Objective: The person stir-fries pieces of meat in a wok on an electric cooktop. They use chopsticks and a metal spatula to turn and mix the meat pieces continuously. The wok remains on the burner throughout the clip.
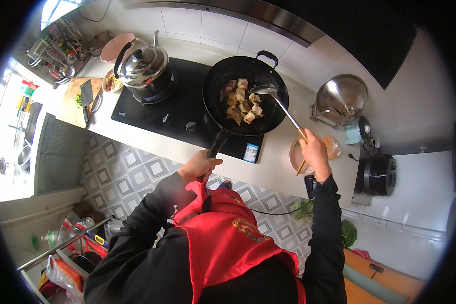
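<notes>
My left hand [200, 166] is closed around the black handle [217, 143] of a wok [268, 117] that sits on the right side of a black glass cooktop [192, 81]. Browned chunks of meat [243, 100] are gathered in the middle of the wok. In my right hand [314, 152] is the wooden grip of a metal ladle or wok spatula [287, 110]. Its head [263, 90] is inside the wok, beside the meat on the right. Under that hand stands a pale pink bowl [294, 154], partly hidden by it.
Left of the wok, a steel kettle [146, 68] stands on the other burner. A cleaver [86, 93] lies on a wooden cutting board [70, 110] with chopped greens, near a bowl of cut ingredients [112, 81]. At right are a steel wok lid or basin [342, 95] and a black cooker [380, 175].
</notes>
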Demonstrator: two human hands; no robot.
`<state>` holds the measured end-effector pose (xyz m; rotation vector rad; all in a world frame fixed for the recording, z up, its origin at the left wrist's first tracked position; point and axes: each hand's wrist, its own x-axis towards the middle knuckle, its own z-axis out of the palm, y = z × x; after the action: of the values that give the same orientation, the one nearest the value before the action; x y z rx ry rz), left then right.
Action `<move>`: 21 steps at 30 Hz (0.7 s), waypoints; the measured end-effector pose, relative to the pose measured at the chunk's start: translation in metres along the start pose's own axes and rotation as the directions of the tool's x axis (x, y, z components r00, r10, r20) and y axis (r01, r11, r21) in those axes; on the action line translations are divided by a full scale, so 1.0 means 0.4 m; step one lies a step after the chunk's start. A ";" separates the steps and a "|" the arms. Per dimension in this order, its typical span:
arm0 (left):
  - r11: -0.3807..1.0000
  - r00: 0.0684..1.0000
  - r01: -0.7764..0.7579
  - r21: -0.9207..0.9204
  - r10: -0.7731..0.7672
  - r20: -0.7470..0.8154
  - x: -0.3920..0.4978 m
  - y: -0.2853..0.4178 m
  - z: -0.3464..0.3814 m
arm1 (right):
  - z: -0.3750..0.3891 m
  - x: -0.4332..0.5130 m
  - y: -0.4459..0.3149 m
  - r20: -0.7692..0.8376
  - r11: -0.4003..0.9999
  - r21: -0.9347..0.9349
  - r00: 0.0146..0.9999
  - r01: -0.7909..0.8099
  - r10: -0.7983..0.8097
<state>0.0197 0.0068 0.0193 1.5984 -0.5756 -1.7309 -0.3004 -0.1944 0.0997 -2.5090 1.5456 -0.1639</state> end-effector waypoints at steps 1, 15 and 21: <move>1.000 1.000 -0.006 0.003 0.006 0.000 0.000 0.000 -0.003 | -0.031 -0.014 -0.004 0.003 1.000 0.010 1.000 -0.004 0.004; 0.995 0.997 -0.068 0.070 0.065 0.044 0.008 -0.008 -0.015 | -0.133 -0.095 -0.114 0.221 0.957 -0.277 0.975 0.087 -0.025; 0.997 0.997 -0.061 0.047 0.059 0.043 0.014 -0.012 -0.016 | -0.128 -0.096 -0.117 0.150 0.938 -0.315 0.984 0.143 -0.100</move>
<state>0.0249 0.0067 0.0111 1.5654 -0.6834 -1.7212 -0.2866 -0.1448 0.1601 -2.7997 1.4671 0.2580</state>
